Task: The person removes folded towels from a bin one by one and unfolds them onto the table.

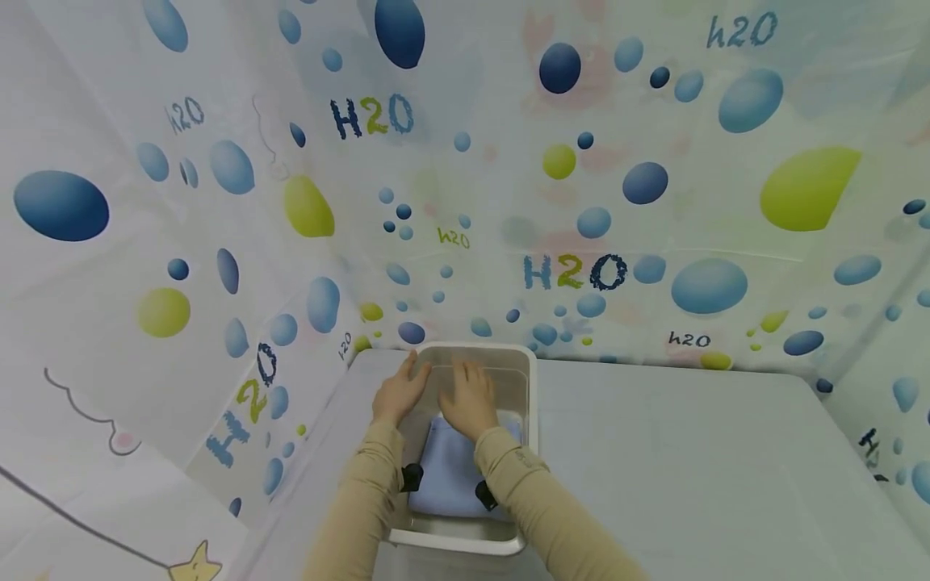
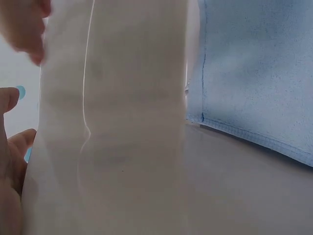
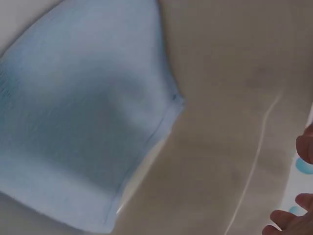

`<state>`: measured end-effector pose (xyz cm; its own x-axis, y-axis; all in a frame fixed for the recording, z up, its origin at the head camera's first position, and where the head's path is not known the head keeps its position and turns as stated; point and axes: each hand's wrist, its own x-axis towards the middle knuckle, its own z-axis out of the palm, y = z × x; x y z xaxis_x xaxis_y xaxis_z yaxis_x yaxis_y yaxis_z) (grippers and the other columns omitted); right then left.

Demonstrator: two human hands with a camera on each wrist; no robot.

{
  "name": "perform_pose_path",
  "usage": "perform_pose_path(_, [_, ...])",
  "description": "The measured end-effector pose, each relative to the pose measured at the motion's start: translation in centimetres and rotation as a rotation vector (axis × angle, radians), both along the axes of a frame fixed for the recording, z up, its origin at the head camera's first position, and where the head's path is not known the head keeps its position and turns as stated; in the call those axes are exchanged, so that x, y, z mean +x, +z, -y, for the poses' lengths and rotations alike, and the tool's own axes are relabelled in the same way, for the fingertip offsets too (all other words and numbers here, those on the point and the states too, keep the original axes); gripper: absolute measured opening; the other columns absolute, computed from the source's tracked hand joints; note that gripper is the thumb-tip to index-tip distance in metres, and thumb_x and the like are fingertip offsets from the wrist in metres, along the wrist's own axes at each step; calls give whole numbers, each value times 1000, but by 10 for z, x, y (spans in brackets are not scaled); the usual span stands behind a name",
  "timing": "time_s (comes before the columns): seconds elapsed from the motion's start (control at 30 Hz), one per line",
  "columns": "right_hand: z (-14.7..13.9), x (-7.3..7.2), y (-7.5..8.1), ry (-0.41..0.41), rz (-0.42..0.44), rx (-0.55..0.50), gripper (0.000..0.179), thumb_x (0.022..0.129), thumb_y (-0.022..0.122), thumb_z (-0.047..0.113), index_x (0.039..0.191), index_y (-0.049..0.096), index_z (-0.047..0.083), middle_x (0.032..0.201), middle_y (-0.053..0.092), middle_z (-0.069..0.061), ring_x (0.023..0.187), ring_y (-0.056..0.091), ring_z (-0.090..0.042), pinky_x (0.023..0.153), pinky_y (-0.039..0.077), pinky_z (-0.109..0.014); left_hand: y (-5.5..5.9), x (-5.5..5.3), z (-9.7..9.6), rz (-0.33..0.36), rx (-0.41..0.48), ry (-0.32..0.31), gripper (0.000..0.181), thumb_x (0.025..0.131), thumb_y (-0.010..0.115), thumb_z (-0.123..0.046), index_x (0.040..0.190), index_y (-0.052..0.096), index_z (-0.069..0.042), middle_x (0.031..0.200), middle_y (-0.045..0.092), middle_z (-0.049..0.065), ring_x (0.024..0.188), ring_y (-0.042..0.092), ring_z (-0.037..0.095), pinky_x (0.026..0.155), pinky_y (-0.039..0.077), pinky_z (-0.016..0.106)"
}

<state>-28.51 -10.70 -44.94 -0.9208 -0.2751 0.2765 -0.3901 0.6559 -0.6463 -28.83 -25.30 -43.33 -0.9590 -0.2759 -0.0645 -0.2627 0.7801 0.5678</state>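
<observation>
A light blue folded cloth (image 1: 450, 476) with stitched edges lies flat in a pale rectangular plastic bin (image 1: 533, 395). My left hand (image 1: 398, 394) is raised at the bin's far left rim, its fingers extended and nothing in its grasp. Over the far part of the bin is my right hand (image 1: 471, 401), fingers extended forward and likewise holding nothing. Both wrist views show the cloth's hemmed corner beside the bin's smooth wall; the blue cloth (image 2: 254, 73) fills the upper right in the left one, and the cloth (image 3: 83, 112) covers the left side in the right one.
The bin stands on a white table (image 1: 690, 452) that extends to the right. Behind and to the left hangs a white sheet (image 1: 494, 194) printed with blue and green drops and H2O lettering. Black wrist cameras (image 1: 412, 477) sit under both sleeves.
</observation>
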Motion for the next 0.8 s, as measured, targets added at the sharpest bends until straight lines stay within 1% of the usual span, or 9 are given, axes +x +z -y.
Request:
perform_pose_path(0.07, [0, -1, -6, 2, 39, 58, 60, 91, 54, 31, 142, 35, 6, 144, 38, -19, 138, 28, -37, 112, 21, -58, 0, 0, 0, 3, 2, 5, 66, 92, 31, -61, 148, 24, -27, 142, 42, 22, 122, 46, 49, 97, 38, 60])
perform_pose_path(0.17, [1, -2, -11, -1, 72, 117, 63, 92, 54, 37, 144, 34, 8, 147, 36, -18, 139, 26, -36, 112, 19, -58, 1, 0, 0, 4, 0, 13, 68, 91, 30, -64, 148, 24, -27, 141, 42, 24, 121, 46, 50, 96, 38, 61])
perform_pose_path(0.33, [2, -4, -23, -13, 100, 228, 66, 90, 55, 42, 144, 33, 10, 149, 32, -19, 141, 24, -36, 113, 16, -58, 1, 0, 1, 15, -14, 6, 70, 90, 27, -66, 148, 23, -28, 140, 43, 25, 120, 47, 50, 94, 40, 61])
perform_pose_path(0.47, [10, -5, -31, -48, 121, 368, 72, 88, 53, 52, 146, 31, 14, 151, 29, -17, 142, 22, -35, 113, 14, -58, 5, -3, 2, 0, -31, 3, 71, 89, 25, -69, 148, 23, -28, 141, 43, 23, 120, 47, 49, 94, 40, 60])
perform_pose_path(0.53, [14, -2, -35, -40, 147, 420, 74, 88, 51, 55, 147, 28, 18, 153, 26, -15, 143, 18, -35, 113, 12, -59, 7, -2, 3, -13, -35, 11, 72, 89, 24, -69, 148, 24, -27, 141, 43, 23, 120, 47, 49, 95, 39, 60])
perform_pose_path(0.63, [17, 5, -42, 5, 226, 475, 74, 89, 47, 57, 149, 20, 24, 157, 18, -9, 146, 9, -35, 113, 6, -61, 6, 1, 3, -26, -31, 10, 71, 90, 23, -68, 148, 25, -26, 139, 44, 24, 119, 47, 50, 94, 39, 60])
perform_pose_path(0.7, [15, 10, -45, 29, 272, 486, 73, 89, 46, 56, 149, 18, 26, 158, 16, -7, 146, 6, -35, 113, 5, -62, 4, 4, 2, -33, -16, 6, 71, 91, 24, -67, 148, 26, -25, 138, 46, 25, 118, 48, 50, 94, 39, 60])
perform_pose_path(0.77, [13, 13, -48, 32, 303, 494, 73, 90, 46, 56, 150, 16, 27, 158, 15, -6, 146, 7, -36, 113, 5, -62, 1, 6, 1, -36, -7, 1, 71, 91, 24, -67, 148, 26, -25, 137, 47, 25, 116, 50, 50, 93, 40, 60])
perform_pose_path(0.8, [12, 15, -49, 27, 315, 495, 73, 90, 46, 56, 149, 18, 26, 157, 17, -7, 145, 8, -36, 112, 5, -62, 0, 6, 0, -38, -3, 2, 70, 91, 24, -67, 148, 26, -25, 137, 47, 24, 116, 50, 50, 93, 40, 60])
